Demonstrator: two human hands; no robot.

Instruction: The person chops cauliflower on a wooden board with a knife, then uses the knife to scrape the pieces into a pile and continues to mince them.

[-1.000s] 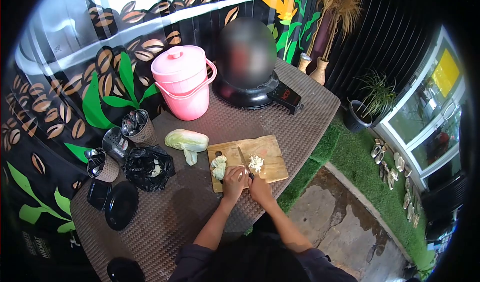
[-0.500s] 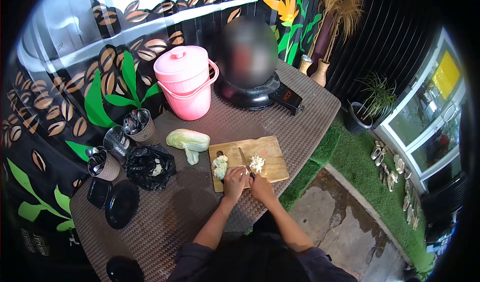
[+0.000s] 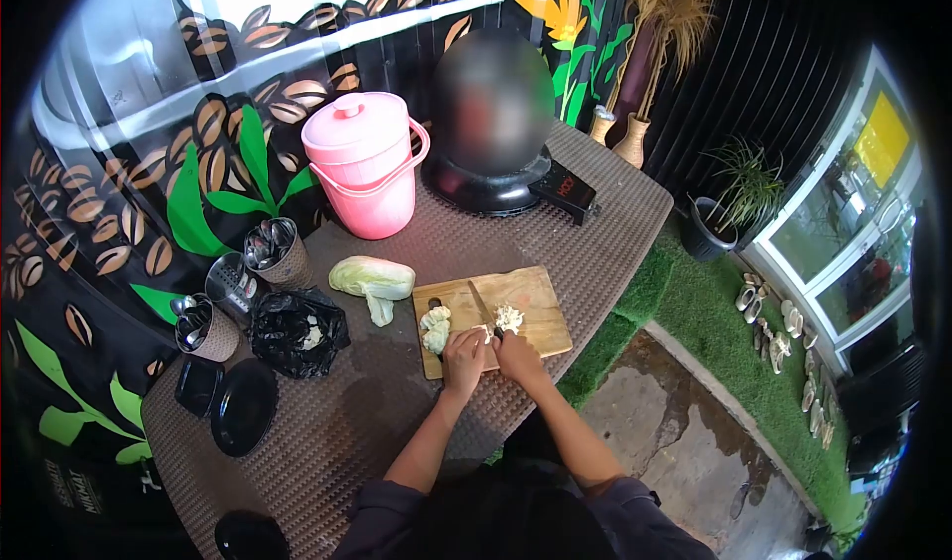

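Note:
A wooden cutting board [image 3: 535, 292] lies on the brown mat-covered table [image 3: 397, 421]. My right hand [image 3: 518, 355] grips the handle of a knife [image 3: 482, 305] whose blade points away across the board. My left hand [image 3: 463, 355] presses down a small piece of cabbage [image 3: 480, 333] right beside the blade. A little heap of chopped cabbage [image 3: 510, 318] sits to the right of the blade. More cabbage chunks [image 3: 434, 328] lie on the board's left end. A large cabbage piece [image 3: 372, 278] rests on the table just left of the board.
A pink lidded bucket [image 3: 363, 165] and a black cooker [image 3: 493, 188] stand at the back. Left of the board are a black plastic bag [image 3: 296, 332], cutlery holders [image 3: 270, 248] and black lids [image 3: 238, 406]. The table's right edge drops to grass and wet paving.
The knife blade has lifted and shifted slightly between cuts. Both hands stay at the board's near edge; the view moved a little.

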